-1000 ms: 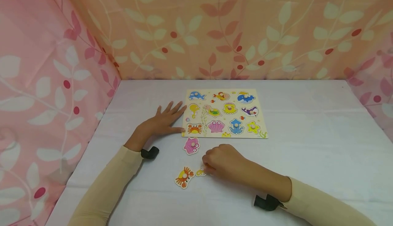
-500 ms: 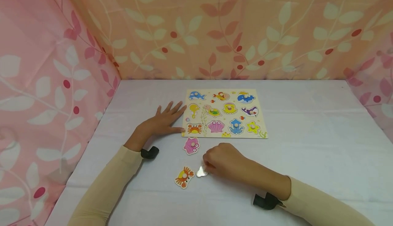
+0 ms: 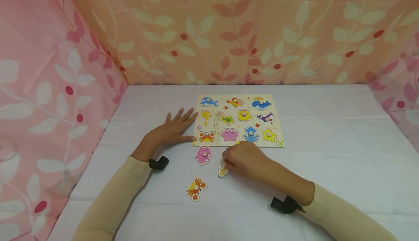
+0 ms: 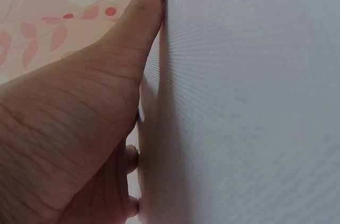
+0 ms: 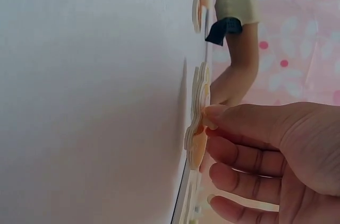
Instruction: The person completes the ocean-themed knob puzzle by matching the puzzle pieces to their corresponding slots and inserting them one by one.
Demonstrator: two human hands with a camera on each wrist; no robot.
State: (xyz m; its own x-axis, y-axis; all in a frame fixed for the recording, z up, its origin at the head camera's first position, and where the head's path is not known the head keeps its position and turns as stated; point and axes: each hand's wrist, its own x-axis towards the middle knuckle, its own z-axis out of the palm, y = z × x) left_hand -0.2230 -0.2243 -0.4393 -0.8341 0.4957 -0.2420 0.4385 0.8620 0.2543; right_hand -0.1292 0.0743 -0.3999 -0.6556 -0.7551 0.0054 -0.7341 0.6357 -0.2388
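My right hand pinches a yellow seahorse puzzle piece by its knob, just in front of the puzzle board. In the right wrist view the piece stands tilted between thumb and index finger, the other fingers loosely bent. My left hand lies with fingers spread, fingertips and thumb at the board's left edge. Its thumb reaches the board's edge in the left wrist view. Printed sea animals cover the board, several with knobbed pieces; the seahorse, crab and shell places show no knob.
A pink shell piece lies just below the board's lower left corner. Nearer to me is an orange crab piece. White cloth covers the table, with floral curtains at the back and sides.
My right hand has turned the seahorse piece over and back, showing its plain underside midway, and carried it up and slightly right toward the board. The left hand stays in place.
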